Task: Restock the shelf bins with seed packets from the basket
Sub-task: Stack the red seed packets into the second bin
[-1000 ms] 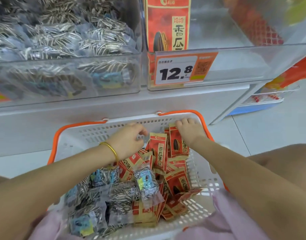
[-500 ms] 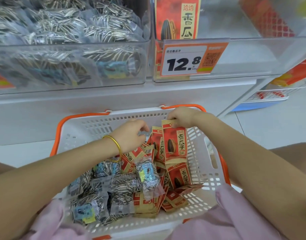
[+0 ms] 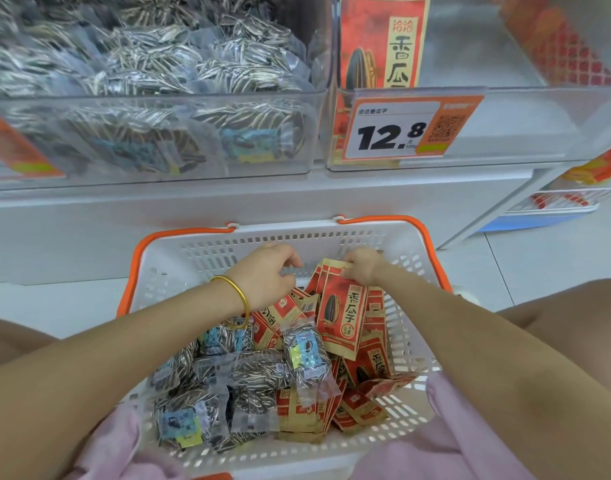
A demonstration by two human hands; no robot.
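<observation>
Hands in the basket (image 3: pixel 200 261) below two clear shelf bins.
The left bin (image 3: pixel 151 109) is heaped with clear packs; the right bin (image 3: pixel 525 129) shows one tall red pack (image 3: pixel 383 39) behind a price tag (image 3: pixel 390 133). In the basket, clear packets (image 3: pixel 252 372) lie left and red ones right. The right hand (image 3: pixel 361 266) pinches the top edge of an upright red packet (image 3: pixel 342 317). The left hand (image 3: pixel 266 275), just beside it, is curled; whether it holds anything cannot be told.

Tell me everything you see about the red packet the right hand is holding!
The red packet is a flat, paper-looking pouch, red with tan edges, showing a dark striped seed and big characters. It stands almost upright in the white basket. The right hand pinches its top edge; its bottom rests among other red packets.
</observation>
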